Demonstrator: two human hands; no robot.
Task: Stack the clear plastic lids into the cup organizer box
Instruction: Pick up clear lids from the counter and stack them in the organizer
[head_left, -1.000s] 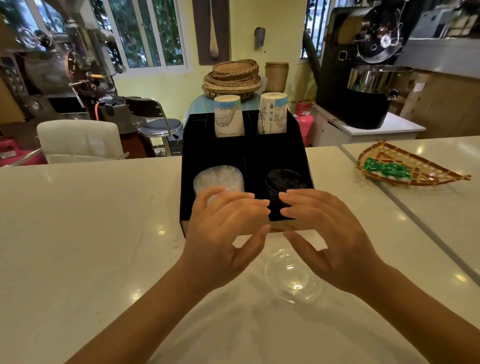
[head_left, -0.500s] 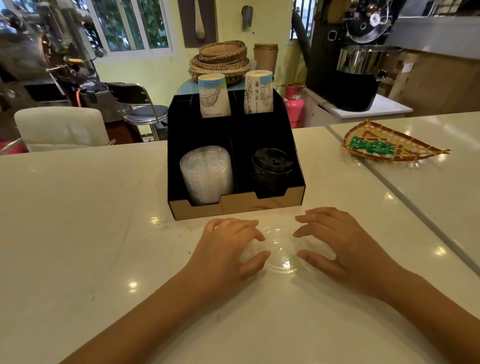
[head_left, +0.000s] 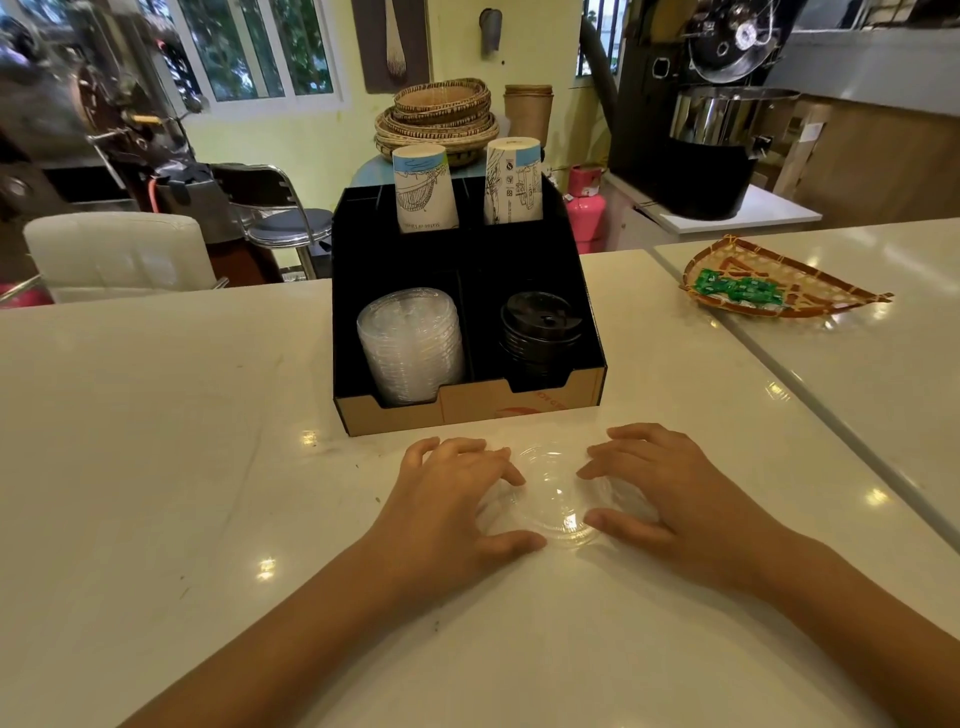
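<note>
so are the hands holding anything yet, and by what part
Nothing lifted: left hand and right hand flank the clear lid on the counter, fingertips at its rim; grip unclear.

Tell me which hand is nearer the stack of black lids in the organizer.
Right. The right hand rests on the counter just in front of the black lids; the left hand sits further left, below the clear lid stack.

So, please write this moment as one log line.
left hand: on clear lid | right hand: on lid | lid: flat on counter | organizer box: behind
</note>
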